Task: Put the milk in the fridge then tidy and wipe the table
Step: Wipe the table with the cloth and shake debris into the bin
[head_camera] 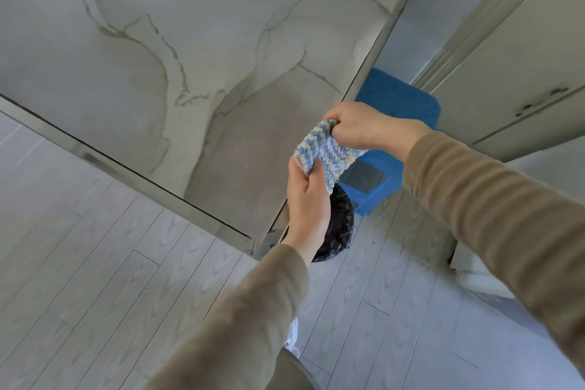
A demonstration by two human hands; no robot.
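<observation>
Blue, white and beige stripes run across the fluffy cloth point(323, 149). I hold it stretched between my two hands, in the air just past the corner of the table point(190, 57). My left hand point(308, 199) pinches the lower end between the thumb and the curled fingers. My right hand point(357, 127) is closed around the upper end, with the knuckles up.

No milk is in view, so I judge that the fridge step is done, and the tidying also seems finished as far as this view shows. The wiping is the part in hand. I cannot tell if the marbled top is already wiped or not. Because the cloth hangs above the dark bin point(338, 225), I guess that I am shaking or wringing it out.

My left arm reaches up from below and my right arm comes in from the side, both in brown sleeves. Beside the bin a blue stool point(399, 104) stands on the grey plank floor point(95, 263).
</observation>
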